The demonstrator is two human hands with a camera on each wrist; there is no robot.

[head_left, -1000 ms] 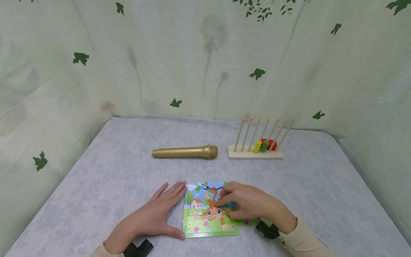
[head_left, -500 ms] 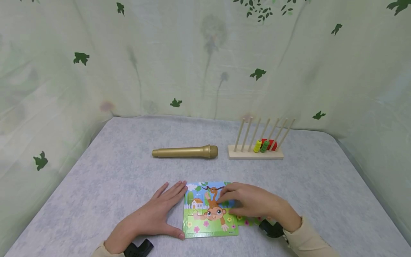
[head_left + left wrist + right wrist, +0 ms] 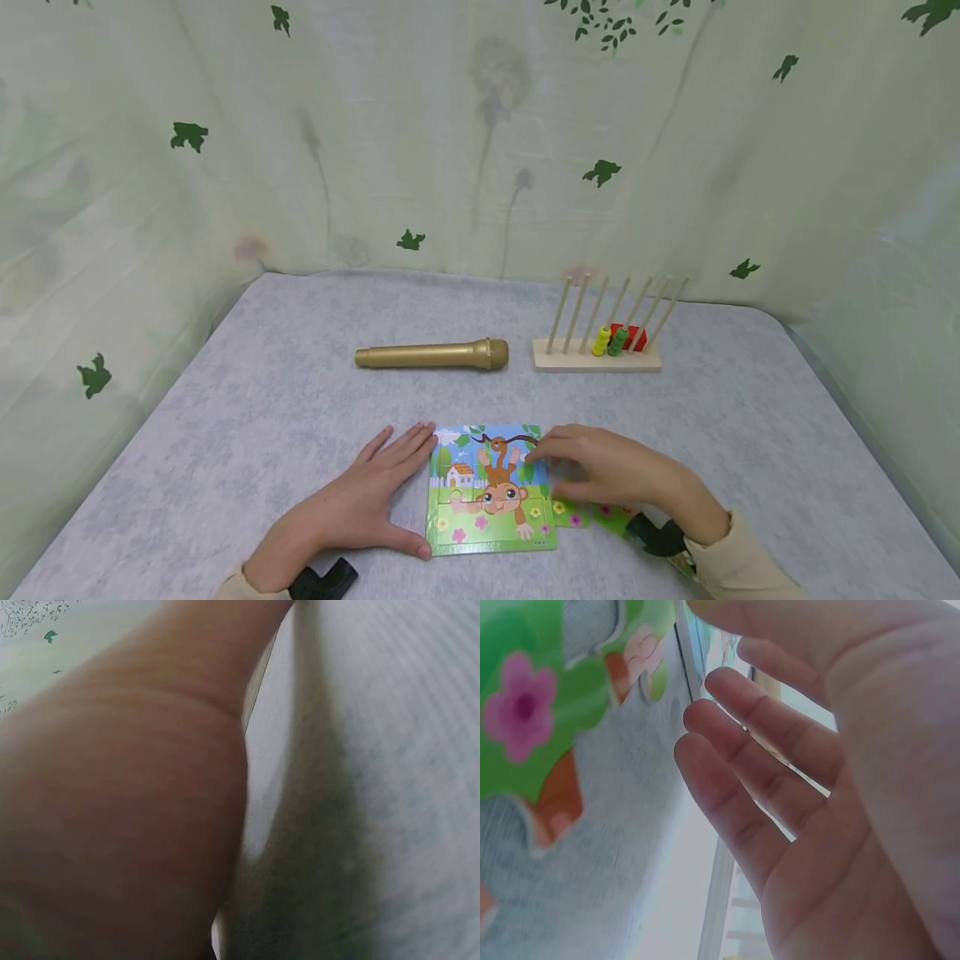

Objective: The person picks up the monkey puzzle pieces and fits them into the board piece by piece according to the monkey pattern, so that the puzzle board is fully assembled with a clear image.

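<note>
one left grip (image 3: 367,504), fingers spread wide, touches the monkey puzzle (image 3: 491,496) just beside it; the right grip (image 3: 615,467), loosely parted and empty, is over the opposite edge. loose pieces (image 3: 572,515) lie on its near side. beyond both, a gold microphone (image 3: 431,356) and a peg rack (image 3: 596,364) rest on the table (image 3: 225,450).

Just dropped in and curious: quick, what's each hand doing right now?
Left hand: open, at the left edge of the square blue-and-green monkey puzzle.
Right hand: open, nothing visibly held.
</note>
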